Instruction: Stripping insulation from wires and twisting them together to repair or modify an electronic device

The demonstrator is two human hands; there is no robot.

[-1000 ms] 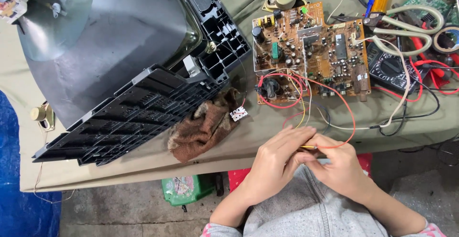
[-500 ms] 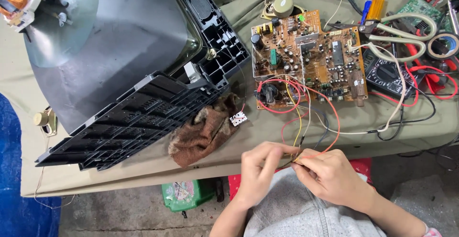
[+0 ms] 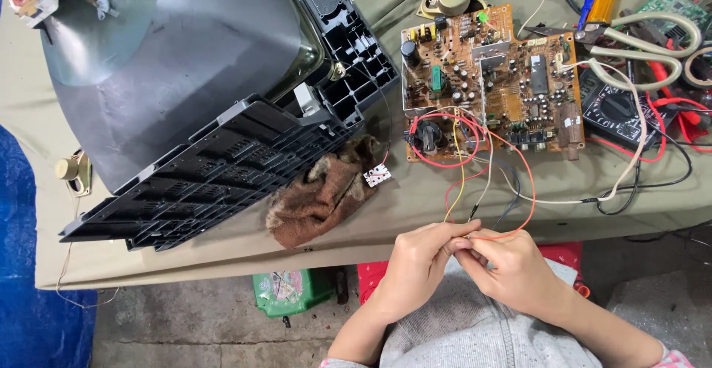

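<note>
**Hands joined on loose wire ends**

Where both hands meet below the surface [image 3: 222, 253] edge, the left hand [image 3: 419, 264] and right hand [image 3: 512, 268] pinch the red wire [image 3: 519, 162] and yellow wire [image 3: 461, 179], which trail from the circuit board [image 3: 493, 79]. Any joint appears unfinished; fingertips hide the wire ends.

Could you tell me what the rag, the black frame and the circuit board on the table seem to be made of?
The rag looks like soft brown fleece or terry: fuzzy, crumpled nap. The black frame appears to be moulded plastic, matte with ribbed slots. The circuit board looks like tan laminate, probably phenolic, studded with components. The wires pinched between both hands seem plastic-coated.
</note>
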